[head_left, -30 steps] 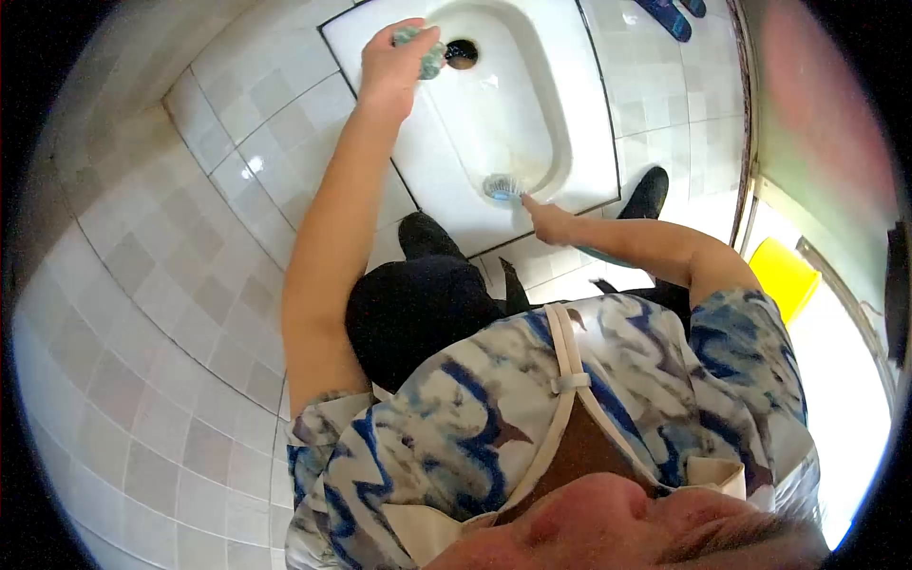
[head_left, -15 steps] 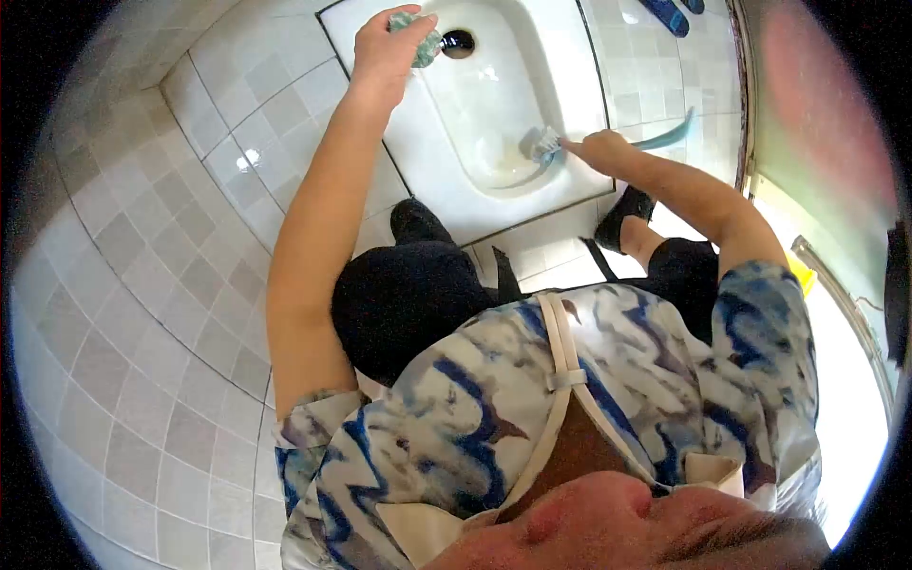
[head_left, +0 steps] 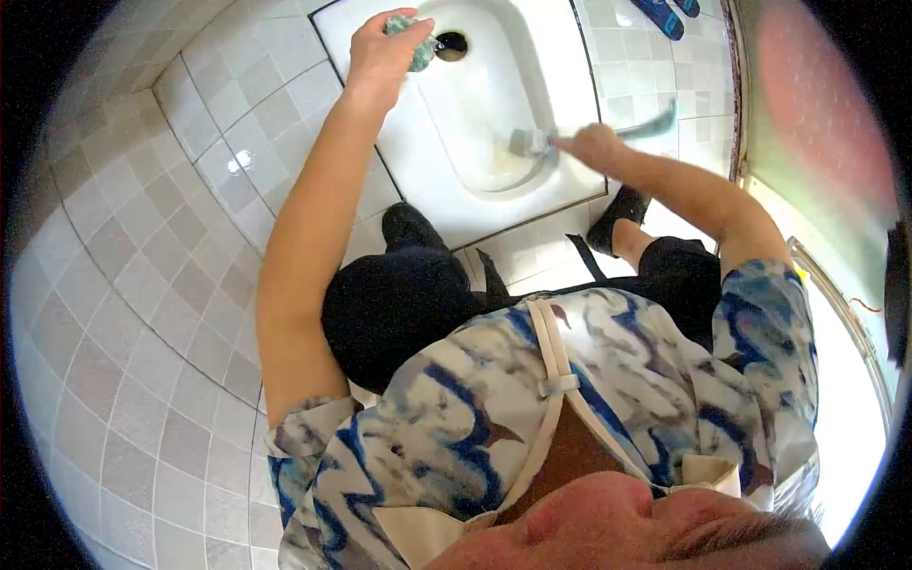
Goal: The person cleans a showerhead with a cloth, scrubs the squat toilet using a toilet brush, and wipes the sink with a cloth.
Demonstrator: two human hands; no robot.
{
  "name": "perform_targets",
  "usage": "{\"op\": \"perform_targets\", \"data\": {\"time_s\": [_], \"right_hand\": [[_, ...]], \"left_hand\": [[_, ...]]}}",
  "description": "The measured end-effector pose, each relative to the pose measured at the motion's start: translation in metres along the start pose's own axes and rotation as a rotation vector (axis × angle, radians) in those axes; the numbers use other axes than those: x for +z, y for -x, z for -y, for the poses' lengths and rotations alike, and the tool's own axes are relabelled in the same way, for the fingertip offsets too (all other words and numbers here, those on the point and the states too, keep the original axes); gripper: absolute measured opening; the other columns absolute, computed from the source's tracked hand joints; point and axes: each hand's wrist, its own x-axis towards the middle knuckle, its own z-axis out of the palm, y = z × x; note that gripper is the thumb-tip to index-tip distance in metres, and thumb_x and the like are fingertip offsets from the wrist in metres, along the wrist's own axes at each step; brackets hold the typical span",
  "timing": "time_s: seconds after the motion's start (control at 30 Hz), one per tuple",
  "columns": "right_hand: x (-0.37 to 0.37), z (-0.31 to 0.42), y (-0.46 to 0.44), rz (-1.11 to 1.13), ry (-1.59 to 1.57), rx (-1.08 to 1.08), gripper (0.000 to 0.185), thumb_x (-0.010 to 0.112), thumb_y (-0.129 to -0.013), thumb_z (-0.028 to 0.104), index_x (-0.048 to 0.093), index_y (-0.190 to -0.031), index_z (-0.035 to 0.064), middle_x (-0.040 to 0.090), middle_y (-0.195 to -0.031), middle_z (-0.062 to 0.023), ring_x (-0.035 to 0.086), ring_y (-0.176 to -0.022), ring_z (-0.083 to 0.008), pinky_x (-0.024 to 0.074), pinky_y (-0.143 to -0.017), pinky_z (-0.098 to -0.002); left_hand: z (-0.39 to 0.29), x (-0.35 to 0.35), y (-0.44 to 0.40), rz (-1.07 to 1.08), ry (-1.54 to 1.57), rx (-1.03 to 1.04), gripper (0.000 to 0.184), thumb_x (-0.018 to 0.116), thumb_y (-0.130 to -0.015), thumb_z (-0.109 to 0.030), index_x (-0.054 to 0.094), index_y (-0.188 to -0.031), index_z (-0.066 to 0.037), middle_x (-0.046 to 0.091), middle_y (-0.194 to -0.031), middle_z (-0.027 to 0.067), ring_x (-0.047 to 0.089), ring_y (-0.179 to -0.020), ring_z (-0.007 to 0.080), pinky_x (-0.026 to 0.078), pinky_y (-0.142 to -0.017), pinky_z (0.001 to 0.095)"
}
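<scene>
My right hand (head_left: 594, 150) is closed around the pale blue handle of a toilet brush (head_left: 528, 142). Its bristle head is inside the squat toilet (head_left: 484, 211), against the right side of the basin near the front end, and the handle's tail sticks out to the right, blurred. At the far left rim, my left hand (head_left: 378, 52) grips a mottled green-and-white thing (head_left: 416, 43), whose kind I cannot make out. That thing is beside the dark drain hole (head_left: 450, 46). A faint yellowish patch shows in the basin near the brush head.
Tiled wall (head_left: 142, 361) curves along the left. Blue slippers (head_left: 660, 17) lie on the floor at upper right. My dark shoes (head_left: 410, 228) are by the toilet's near edge. Two dark straps (head_left: 492, 277) hang between my knees. A pale green door panel (head_left: 807, 142) is on the right.
The brush head has moved left in the basin, and its handle has swung with my right hand. My left hand stays by the drain hole. The whole view has shifted slightly.
</scene>
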Motion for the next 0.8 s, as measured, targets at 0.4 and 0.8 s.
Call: {"op": "perform_targets", "data": {"time_s": [0.4,0.8], "right_hand": [[-0.104,-0.086,-0.141,-0.574,0.494,0.164,0.008,0.06,-0.078,0.015,0.065,-0.081,0.0111,0.064,-0.072,-0.0071,0.064,-0.069,-0.0241,0.0481,-0.052,-0.037],[-0.027,0.031,-0.023,0.029,0.1,0.052,0.062,0.053,-0.08,0.007,0.029,-0.137,0.0164,0.063,-0.079,-0.0134,0.065,-0.072,-0.0293,0.051,-0.055,-0.0438]], "left_hand": [[-0.003,-0.008,0.006,0.005,0.08,-0.078,0.04,0.072,-0.074,-0.015,0.057,-0.108,-0.001,0.061,-0.089,0.0102,0.061,-0.075,0.0159,0.05,-0.063,0.0267],[0.013,-0.008,-0.001,0.004,0.058,-0.075,0.039,0.072,-0.072,-0.015,0.058,-0.105,0.0,0.06,-0.089,0.0091,0.059,-0.074,0.0146,0.05,-0.063,0.0262]]}}
